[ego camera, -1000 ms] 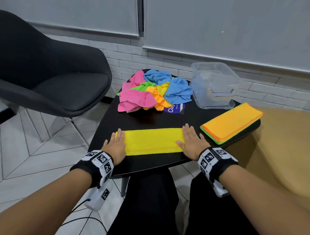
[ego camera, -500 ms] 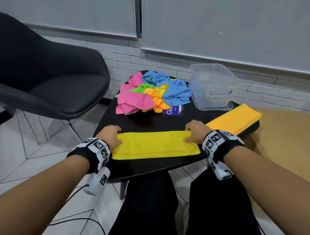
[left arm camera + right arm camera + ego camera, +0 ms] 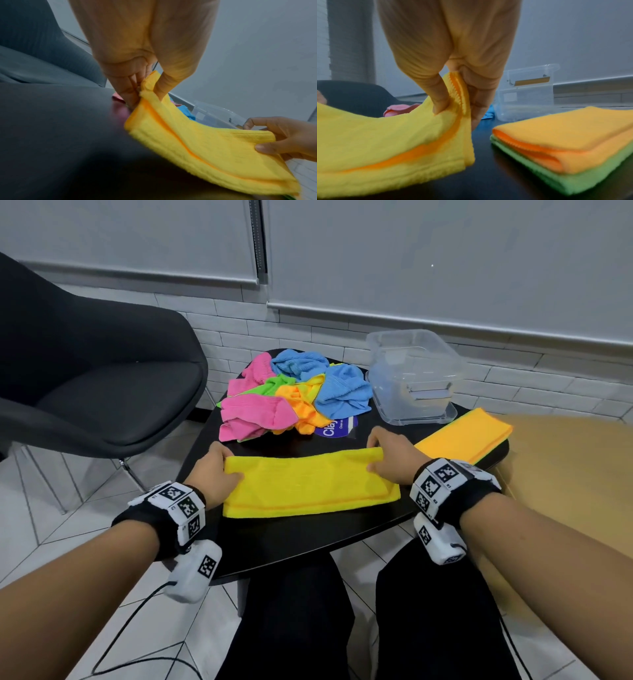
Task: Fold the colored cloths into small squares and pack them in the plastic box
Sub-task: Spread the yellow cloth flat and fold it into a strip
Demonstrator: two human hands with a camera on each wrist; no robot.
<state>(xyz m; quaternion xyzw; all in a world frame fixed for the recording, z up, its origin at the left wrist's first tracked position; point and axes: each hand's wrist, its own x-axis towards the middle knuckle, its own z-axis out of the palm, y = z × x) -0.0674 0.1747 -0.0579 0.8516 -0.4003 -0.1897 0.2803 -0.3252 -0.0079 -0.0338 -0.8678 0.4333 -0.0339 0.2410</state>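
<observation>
Both forearms reach forward over the near edge of the dark counter [image 3: 301, 539], wrists bent down, each hand at one end of the yellow cloth [image 3: 308, 484]. The left hand [image 3: 214, 470] pinches the cloth's far left corner, thumb on one side and fingers [image 3: 127, 86] curled on the other, lifting that edge off the counter. The right hand [image 3: 394, 460] does the same at the far right corner, its fingers [image 3: 477, 108] narrow and closed on the stitched hem, thumb pressed into the pile. The cloth is a long folded strip of soft, ribbed microfibre with an orange overlocked border; its near edge lies on the counter while the far edge curls up. Behind it sits a crumpled heap of cloths [image 3: 294, 395] in pink, blue, green and orange. To the right, a flat folded orange cloth [image 3: 462, 436] rests squarely on a folded green cloth [image 3: 556, 175]. The plastic box [image 3: 414, 378], clear and rectangular with rounded corners, stands at the counter's far right.
</observation>
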